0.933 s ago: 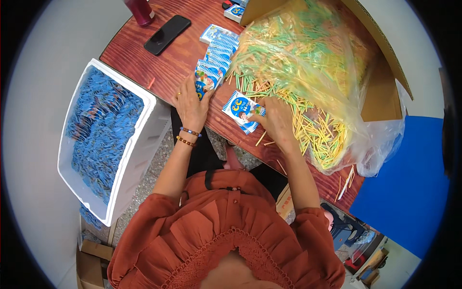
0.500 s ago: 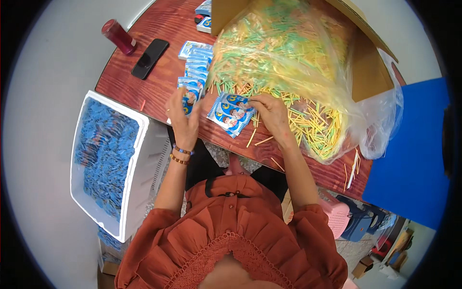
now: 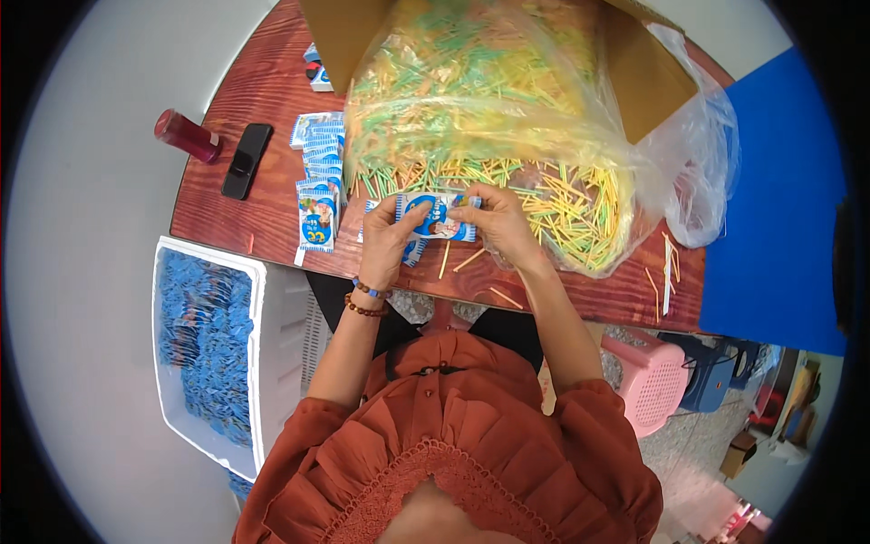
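Note:
Both my hands hold one small blue-and-white packet (image 3: 437, 218) level between them, above the near part of the table. The thumb and fingers of my left hand (image 3: 388, 243) are closed on its left end. My right hand (image 3: 503, 225) pinches its right end. Partly hidden beneath it lie more blue-and-white packets (image 3: 414, 251). Left of my hands runs an overlapping row of similar packets (image 3: 316, 218). Just beyond my fingers, thin yellow, green and orange sticks (image 3: 580, 204) spill from a large clear plastic bag (image 3: 489, 118).
The bag lies in an open cardboard box (image 3: 648, 77). A black phone (image 3: 246, 161) and a red-capped jar (image 3: 188, 136) rest at the left. Below them stands a white foam bin (image 3: 258, 363) full of blue packets. A blue board (image 3: 770, 208) is at the right, a pink stool (image 3: 648, 385) below the table.
My left hand has moved right from the packet row and now grips a packet's left end. My right hand has lifted slightly with the packet. The view has shifted.

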